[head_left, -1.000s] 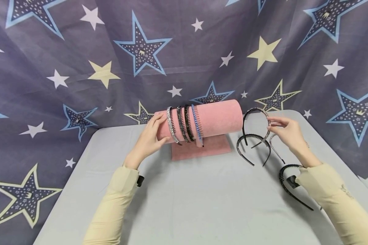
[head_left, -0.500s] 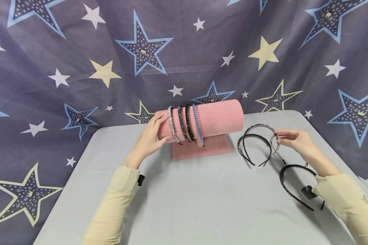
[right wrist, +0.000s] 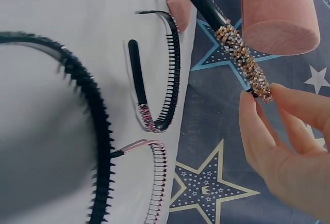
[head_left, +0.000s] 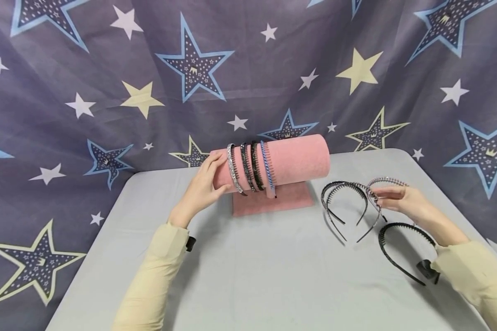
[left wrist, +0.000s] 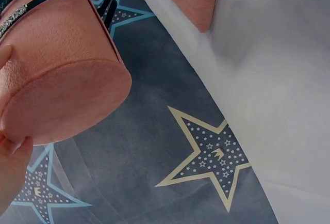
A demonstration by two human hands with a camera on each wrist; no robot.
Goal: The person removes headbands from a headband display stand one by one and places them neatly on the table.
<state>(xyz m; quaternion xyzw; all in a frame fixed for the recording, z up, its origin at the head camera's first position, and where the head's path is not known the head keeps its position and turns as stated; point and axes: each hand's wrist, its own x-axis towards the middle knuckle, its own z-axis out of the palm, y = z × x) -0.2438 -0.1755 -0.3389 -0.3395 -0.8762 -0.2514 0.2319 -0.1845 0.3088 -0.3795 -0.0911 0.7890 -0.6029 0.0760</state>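
Observation:
My left hand (head_left: pixel 200 191) grips the left end of a pink padded headband display stand (head_left: pixel 302 158), fingers over the top and thumb in front. Around the stand's roll sit a silver glitter headband (head_left: pixel 233 170), two black ones and a blue one (head_left: pixel 267 163). To the right of the stand, my right hand (head_left: pixel 411 204) pinches a black toothed headband crusted with gold-pink beads (right wrist: pixel 240 56) between thumb and fingers. The wrist view shows the pinch at its beaded part. In the head view this band overlaps another black headband with pinkish beads (right wrist: pixel 174 74).
A thin pink toothed headband (head_left: pixel 386 179) lies behind my right hand. Nearer, a black headband (head_left: pixel 399 270) lies partly under the right wrist. The pale table (head_left: pixel 248 276) ends at a star-patterned curtain (head_left: pixel 248 69) behind the stand.
My right hand has moved right and toward me, carrying the beaded headband away from the roll's right end and down toward the loose headbands. My left hand has stayed on the stand.

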